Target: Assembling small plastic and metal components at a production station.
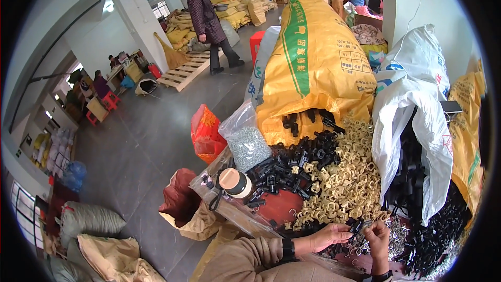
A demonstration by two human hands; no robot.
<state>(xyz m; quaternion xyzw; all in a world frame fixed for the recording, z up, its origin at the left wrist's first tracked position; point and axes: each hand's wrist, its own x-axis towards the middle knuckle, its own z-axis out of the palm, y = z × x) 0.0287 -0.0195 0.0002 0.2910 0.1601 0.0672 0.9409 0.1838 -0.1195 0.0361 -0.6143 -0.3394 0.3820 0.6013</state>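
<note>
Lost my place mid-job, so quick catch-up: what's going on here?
A person's left-hand grip and right-hand grip meet at a small black part held between them, beside loose silver pieces; its finer details are too small to tell. Beyond lies a heap of gold-coloured pieces, with a heap of black parts to its left. A large yellow sack lies open behind them, with more black parts at its mouth. Farther back, someone in a patterned coat stands beside a wooden pallet.
</note>
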